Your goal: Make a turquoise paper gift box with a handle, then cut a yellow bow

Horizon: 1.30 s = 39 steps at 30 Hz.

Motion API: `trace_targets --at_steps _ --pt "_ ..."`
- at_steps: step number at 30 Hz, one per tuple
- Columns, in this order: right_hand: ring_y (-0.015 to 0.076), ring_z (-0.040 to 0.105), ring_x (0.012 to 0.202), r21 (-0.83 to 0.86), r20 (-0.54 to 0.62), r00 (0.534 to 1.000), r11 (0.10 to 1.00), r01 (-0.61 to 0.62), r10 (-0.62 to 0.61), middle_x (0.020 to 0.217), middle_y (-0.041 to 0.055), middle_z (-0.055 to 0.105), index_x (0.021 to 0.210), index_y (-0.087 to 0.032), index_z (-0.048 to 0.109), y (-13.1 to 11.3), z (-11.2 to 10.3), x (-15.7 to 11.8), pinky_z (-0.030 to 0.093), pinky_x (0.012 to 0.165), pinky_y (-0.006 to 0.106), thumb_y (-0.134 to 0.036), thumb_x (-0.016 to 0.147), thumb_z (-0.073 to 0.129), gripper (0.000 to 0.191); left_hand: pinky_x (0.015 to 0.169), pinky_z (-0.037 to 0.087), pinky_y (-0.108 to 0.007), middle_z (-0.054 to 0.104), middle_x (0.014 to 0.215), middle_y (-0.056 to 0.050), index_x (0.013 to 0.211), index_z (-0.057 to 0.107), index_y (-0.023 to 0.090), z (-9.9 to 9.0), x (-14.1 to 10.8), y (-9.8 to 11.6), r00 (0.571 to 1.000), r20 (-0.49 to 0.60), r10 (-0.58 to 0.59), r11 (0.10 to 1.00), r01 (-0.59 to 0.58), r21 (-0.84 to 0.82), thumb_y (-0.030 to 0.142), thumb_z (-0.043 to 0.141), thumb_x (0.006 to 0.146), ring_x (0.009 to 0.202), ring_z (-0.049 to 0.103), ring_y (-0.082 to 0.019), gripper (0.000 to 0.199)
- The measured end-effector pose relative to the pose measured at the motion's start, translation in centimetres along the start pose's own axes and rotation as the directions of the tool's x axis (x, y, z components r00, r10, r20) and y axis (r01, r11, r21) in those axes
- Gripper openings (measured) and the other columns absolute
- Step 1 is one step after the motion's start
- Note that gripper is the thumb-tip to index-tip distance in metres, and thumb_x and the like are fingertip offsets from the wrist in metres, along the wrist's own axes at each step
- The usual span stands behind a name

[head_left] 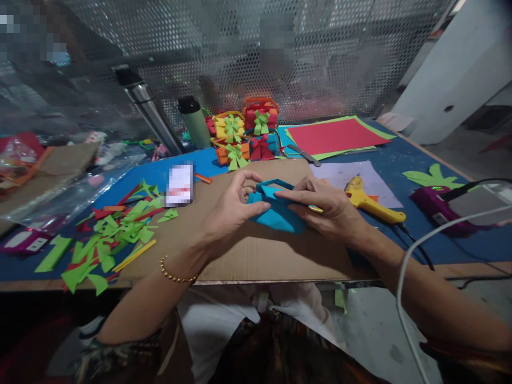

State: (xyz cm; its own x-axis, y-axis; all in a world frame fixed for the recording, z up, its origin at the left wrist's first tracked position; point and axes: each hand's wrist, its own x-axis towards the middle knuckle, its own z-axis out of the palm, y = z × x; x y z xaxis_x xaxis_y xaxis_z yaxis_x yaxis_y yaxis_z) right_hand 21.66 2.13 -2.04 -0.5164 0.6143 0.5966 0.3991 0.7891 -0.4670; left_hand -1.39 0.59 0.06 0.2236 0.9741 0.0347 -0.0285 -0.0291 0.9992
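A small folded blue paper box [280, 213] is held between my two hands over the brown cardboard sheet [260, 261]. My left hand [236, 205] grips its left side, thumb pressed on the paper. On the right side, my right hand [326, 208] pinches the upper edge with its fingers. A thin blue paper strip stands along the box's top, like a handle. Just beyond the cardboard sit several small paper baskets with bows, among them an orange one [226, 154] and a blue one with a red bow [262, 146].
Green and red paper scraps [116, 234] lie heaped at the left. A yellow glue gun [372, 202] with a cord rests right of my right hand. A utility knife [302, 154], coloured sheets [336, 137], a green bottle [194, 122] and a steel flask [152, 114] stand or lie farther back.
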Motion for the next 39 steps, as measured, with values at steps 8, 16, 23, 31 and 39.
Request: trace_targets --at_steps 8,16,23,31,39 --pt "0.0206 0.068 0.077 -0.028 -0.024 0.987 0.987 -0.159 0.158 0.086 0.0050 0.079 0.115 -0.024 0.080 -0.2 0.0 0.3 0.050 0.080 0.035 -0.031 0.095 0.062 0.028 0.071 0.052 -0.026 0.069 0.103 -0.002 0.132 0.052 0.023 0.6 -0.3 -0.3 1.000 0.016 0.003 1.000 -0.004 0.013 0.019 0.082 0.074 0.085 0.066 -0.015 0.066" --pt "0.0181 0.065 0.074 -0.086 0.042 0.996 0.994 -0.070 0.074 0.084 0.0053 0.075 0.096 -0.019 0.073 0.1 0.2 0.3 0.046 0.069 0.029 -0.019 0.088 0.061 0.015 0.072 0.051 -0.024 0.072 0.103 -0.002 0.115 0.062 0.020 0.9 -0.4 -1.0 0.999 0.044 0.014 0.995 -0.018 0.103 0.016 0.075 0.074 0.086 0.065 -0.014 0.043" --pt "0.0195 0.064 0.077 -0.218 0.045 0.999 0.976 0.021 -0.012 0.089 0.0074 0.073 0.098 -0.020 0.071 0.4 0.7 0.1 0.045 0.069 0.030 -0.021 0.095 0.057 0.014 0.075 0.053 -0.030 0.073 0.097 -0.006 0.101 0.072 0.014 0.5 -0.5 -0.8 0.981 0.120 -0.154 0.983 0.139 0.120 0.025 0.077 0.077 0.084 0.065 -0.017 0.027" --pt "0.0176 0.063 0.071 -0.211 0.109 0.994 0.978 0.006 0.018 0.080 0.0036 0.075 0.096 -0.021 0.073 0.2 0.2 0.5 0.041 0.073 0.032 -0.027 0.097 0.061 0.014 0.069 0.050 -0.030 0.071 0.083 -0.002 0.091 0.078 0.017 0.9 -1.0 -0.5 0.990 0.107 -0.094 0.990 0.081 0.118 0.024 0.075 0.080 0.074 0.062 -0.015 0.014" --pt "0.0212 0.055 0.074 -0.491 0.115 0.966 0.832 0.259 -0.232 0.083 0.0094 0.067 0.094 -0.015 0.069 -0.4 0.8 0.2 0.037 0.069 0.035 -0.019 0.104 0.047 0.024 0.067 0.050 -0.027 0.070 0.079 -0.002 0.084 0.076 0.015 1.4 -0.6 -0.5 0.981 0.061 -0.184 0.982 0.187 -0.035 0.024 0.081 0.069 0.069 0.060 -0.013 0.019"
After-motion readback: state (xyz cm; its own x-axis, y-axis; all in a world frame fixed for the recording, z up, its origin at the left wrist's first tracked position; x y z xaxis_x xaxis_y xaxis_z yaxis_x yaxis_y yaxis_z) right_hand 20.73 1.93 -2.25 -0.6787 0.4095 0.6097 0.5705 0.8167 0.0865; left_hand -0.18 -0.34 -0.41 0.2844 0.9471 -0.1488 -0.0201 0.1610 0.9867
